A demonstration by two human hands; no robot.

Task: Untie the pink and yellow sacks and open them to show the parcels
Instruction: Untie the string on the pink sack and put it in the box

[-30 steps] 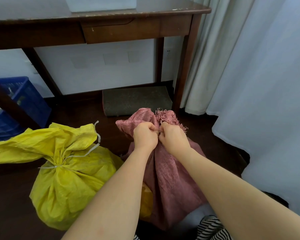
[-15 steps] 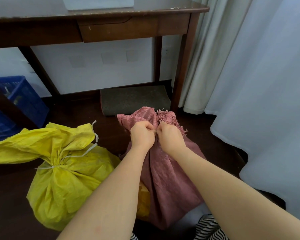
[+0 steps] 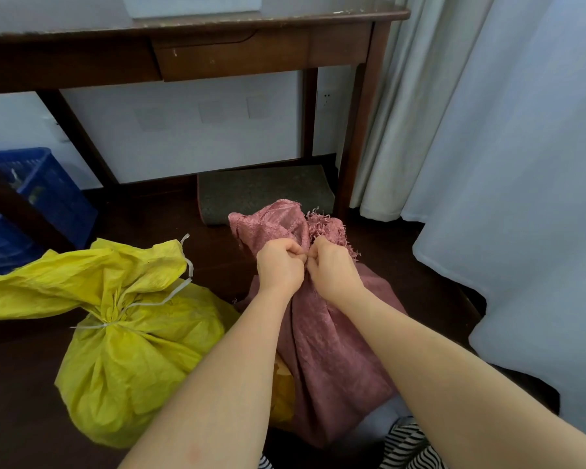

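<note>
Nothing much has moved over the last second: both my fists sit at the same spot on the neck of the pink sack, knuckle to knuckle, and only my head has dipped a touch, so the view slid slightly. That tells me the knot has not given yet.

Going from the left, the blue crate point(image 3: 31, 198) stands against the wall beside a leg of the wooden table point(image 3: 217, 52). Next comes the yellow sack point(image 3: 132, 350), lying on the dark floor just beside the pink one, its neck cinched by a white strip point(image 3: 156, 299) that is untouched, so that one is not started.

My left hand point(image 3: 279, 269) is curled tight and pinching at the gathered neck of the pink sack point(image 3: 332, 350); whether it has the tie itself or only cloth I cannot tell, since my fingers hide it. My right hand point(image 3: 334, 269) is curled the same way, touching the left and pinching at the same bunch. The frayed mouth flops above my knuckles, closed. No parcels show.

I judge I am on step 1 of 2, picking at the pink knot. To the right hang pale curtains point(image 3: 504, 164).
</note>
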